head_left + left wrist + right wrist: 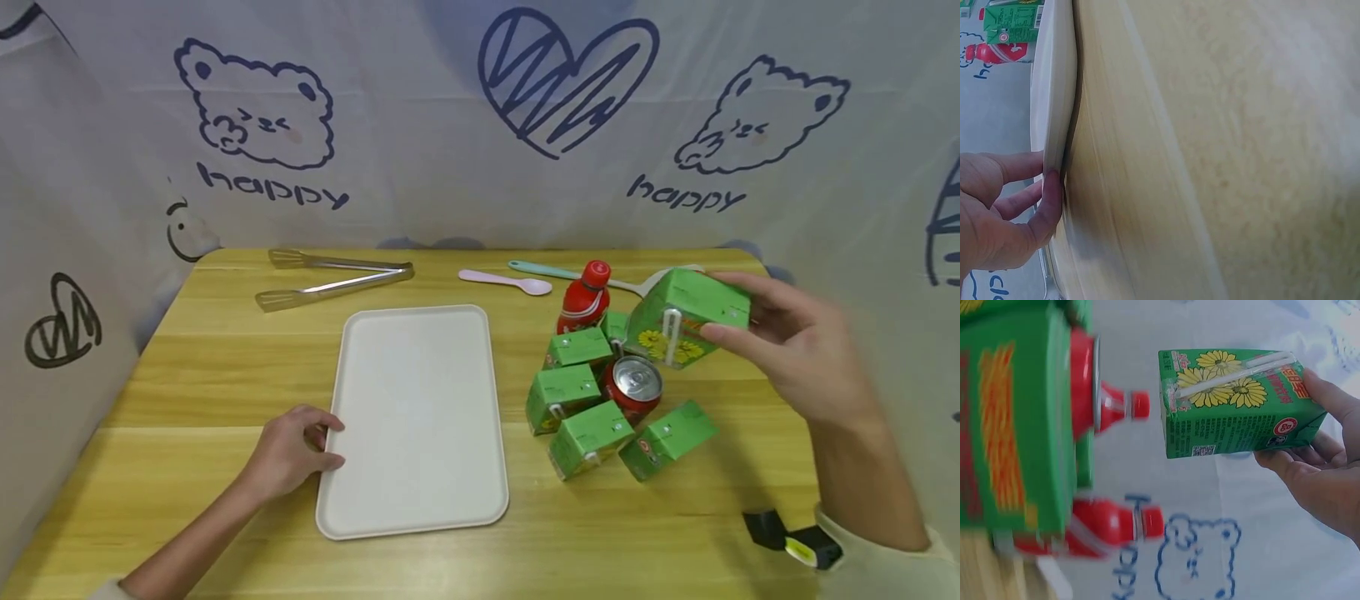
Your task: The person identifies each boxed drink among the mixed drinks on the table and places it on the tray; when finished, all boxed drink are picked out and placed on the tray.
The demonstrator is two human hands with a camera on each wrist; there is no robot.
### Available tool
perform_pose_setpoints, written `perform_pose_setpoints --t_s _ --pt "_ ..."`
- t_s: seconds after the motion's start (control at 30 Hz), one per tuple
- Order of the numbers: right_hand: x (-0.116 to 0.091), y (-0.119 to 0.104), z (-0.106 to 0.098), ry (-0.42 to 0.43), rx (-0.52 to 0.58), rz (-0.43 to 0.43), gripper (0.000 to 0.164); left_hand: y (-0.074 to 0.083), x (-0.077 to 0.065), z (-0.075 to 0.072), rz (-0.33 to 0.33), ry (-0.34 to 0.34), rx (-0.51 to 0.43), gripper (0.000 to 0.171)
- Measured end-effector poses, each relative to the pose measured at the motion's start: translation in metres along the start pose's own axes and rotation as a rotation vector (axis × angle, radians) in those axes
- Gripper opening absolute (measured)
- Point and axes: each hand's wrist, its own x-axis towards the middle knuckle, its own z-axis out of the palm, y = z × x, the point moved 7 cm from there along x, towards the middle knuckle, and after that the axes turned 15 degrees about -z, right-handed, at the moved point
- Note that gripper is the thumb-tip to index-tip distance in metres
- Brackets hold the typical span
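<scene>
Green carton [697,302] gripped in your right hand [801,348], raised at right near a red can [633,387], your left hand [291,450] pinching the white tray [416,417] by its left edge.

Your right hand [813,358] grips a green drink carton [697,298] around one end, raised in the air and tilted, its side printed with yellow flowers (a white straw [1237,375] runs slantwise across them). Well to its left, your off-white tray [416,417] lies flat, rectangular with rounded corners and a low rim; your left hand [288,450] holds its left edge.
</scene>
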Motion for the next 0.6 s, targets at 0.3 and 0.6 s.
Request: perform_pose_setpoints --t_s 0.3,0.6 --pt "0.013 0.002 0.055 -0.082 0.083 0.053 0.046 -0.003 -0.001 0.005 -0.016 -0.021 -0.035 0.035" --pt "0.02 0.014 0.111 -0.146 0.063 0.162 0.048 -0.004 0.003 0.003 -0.021 -0.003 -0.021 0.035"
